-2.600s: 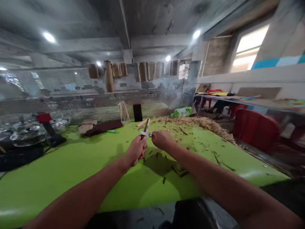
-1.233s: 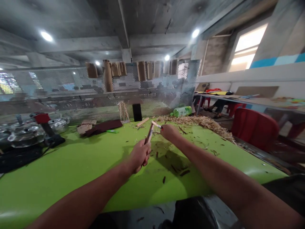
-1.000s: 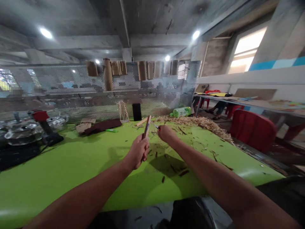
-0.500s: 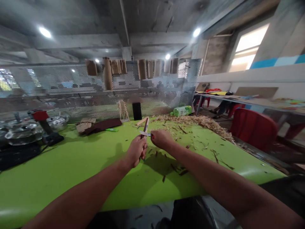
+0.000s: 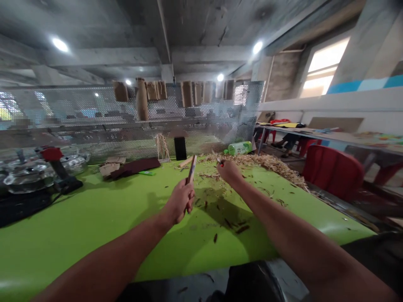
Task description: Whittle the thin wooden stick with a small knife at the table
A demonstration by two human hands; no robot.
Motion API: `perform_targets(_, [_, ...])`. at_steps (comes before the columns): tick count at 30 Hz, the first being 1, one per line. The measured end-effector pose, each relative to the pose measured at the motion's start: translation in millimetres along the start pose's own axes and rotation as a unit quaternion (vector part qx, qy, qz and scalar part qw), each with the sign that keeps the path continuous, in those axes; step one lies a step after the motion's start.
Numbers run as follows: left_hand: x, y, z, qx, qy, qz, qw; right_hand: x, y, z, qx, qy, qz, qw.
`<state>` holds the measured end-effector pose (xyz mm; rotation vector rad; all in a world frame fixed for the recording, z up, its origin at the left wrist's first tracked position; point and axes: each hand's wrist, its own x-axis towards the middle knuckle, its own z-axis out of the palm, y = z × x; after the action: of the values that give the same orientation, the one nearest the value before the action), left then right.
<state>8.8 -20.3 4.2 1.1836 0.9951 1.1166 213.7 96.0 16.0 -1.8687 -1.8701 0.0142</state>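
My left hand (image 5: 179, 201) grips a thin, flat wooden stick (image 5: 192, 169) that stands nearly upright above the fist. My right hand (image 5: 228, 173) is closed around a small knife (image 5: 219, 161) with a red-tipped handle. Most of the knife is hidden in my fingers, and only a short piece shows beyond them. The knife is well apart from the stick, and my right hand hangs above a heap of pale wood shavings (image 5: 252, 160). Both hands are above a bright green table (image 5: 94, 218) scattered with dark and pale wood chips.
A dark sheet (image 5: 135, 168) and cardboard scraps lie on the table's far left. Behind stand a black upright block (image 5: 180, 148) and a green bottle (image 5: 239, 147). Metal bowls (image 5: 31, 173) and a red-topped clamp (image 5: 52, 154) sit left. A red chair (image 5: 333, 174) stands right.
My right hand has moved up and to the right, taking the knife away from the stick. The left hand and stick have stayed in nearly the same place.
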Motion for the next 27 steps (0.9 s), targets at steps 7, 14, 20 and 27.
perform_targets(7, [11,-2,-5.2,0.009,0.020,0.013,1.000,-45,-53,14,-0.082,-0.055,-0.191,0.977])
perform_targets(14, [7,1,-3.2,0.023,0.009,0.001,1.000,-41,-49,14,-0.116,-0.041,-0.190,0.974])
perform_targets(20, [-6,0,-0.6,0.070,-0.004,0.010,0.997,-13,-25,12,-0.072,-0.041,-0.107,0.991])
perform_targets(27, [-5,-7,0.6,0.065,-0.050,0.024,0.996,17,27,-10,-0.023,-0.001,0.068,0.997])
